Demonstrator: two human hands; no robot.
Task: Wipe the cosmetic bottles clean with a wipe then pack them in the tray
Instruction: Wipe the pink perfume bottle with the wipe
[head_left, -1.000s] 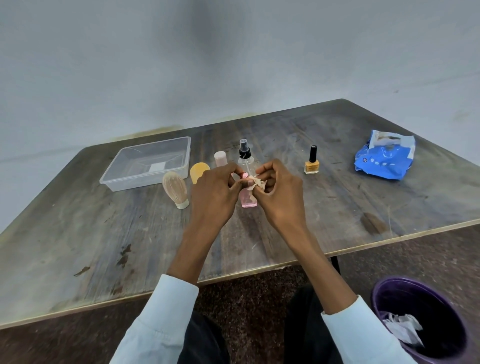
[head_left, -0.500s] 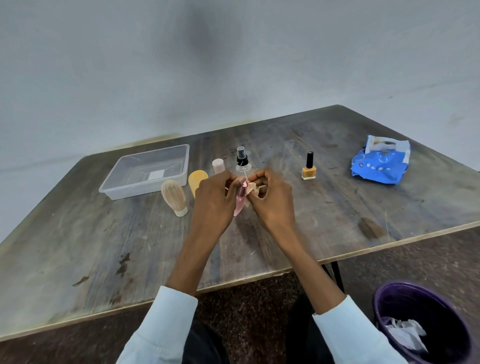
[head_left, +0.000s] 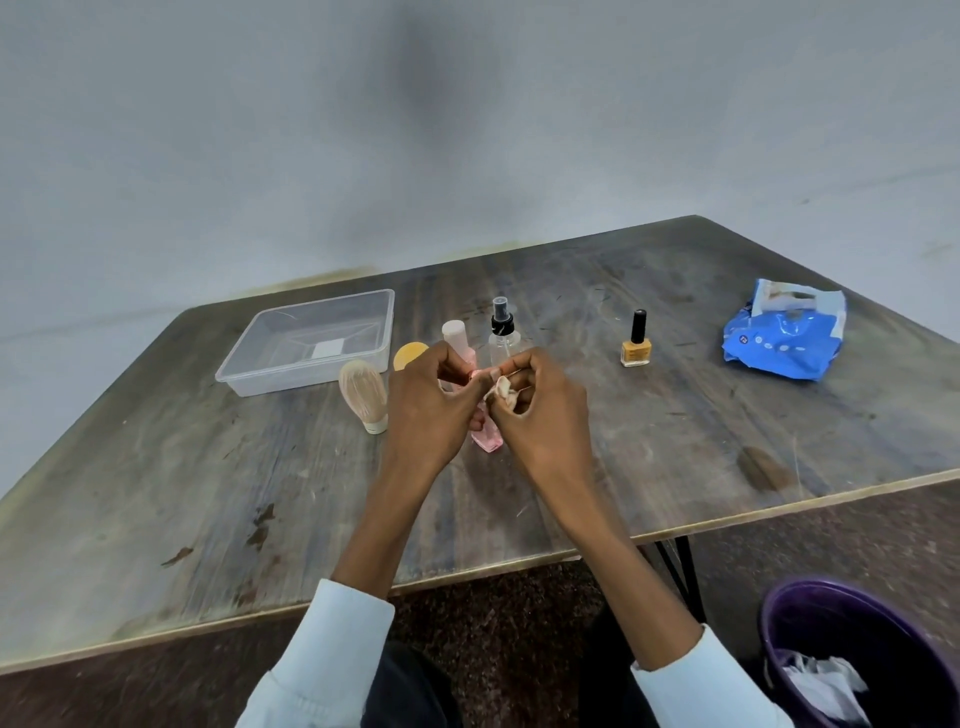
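Here, table (head_left: 649, 457): we see a worn wooden top that carries everything except the bin.
Bin (head_left: 810, 623): we find a purple one on the floor at lower right, with crumpled white paper inside.
Tray (head_left: 306, 376): we see a clear plastic box at the far left of the table, nothing in it but a white label on its floor.
Wipe packet (head_left: 779, 343): we note a crumpled blue pack at the far right, well apart from the bottles.
Left hand (head_left: 431, 410): we see its fingers curled round a small pink bottle (head_left: 488, 439), whose lower end shows below the two hands, above the table.
Right hand (head_left: 545, 415): we see its fingertips pinching a crumpled whitish wipe (head_left: 504, 389) against the top of the pink bottle.
Brush (head_left: 363, 395): we see a pale bristled brush standing just in front of the tray.
Spray bottle (head_left: 503, 338): clear with a black pump, it stands upright just behind the hands.
Pink-capped bottle (head_left: 457, 340): we see it beside the spray bottle, partly hidden by the left hand.
Nail polish (head_left: 636, 343): an orange bottle with a black cap, upright between the hands and the packet.
Yellow round thing (head_left: 408, 353): we cannot tell what it is; it sits between the brush and the left hand.
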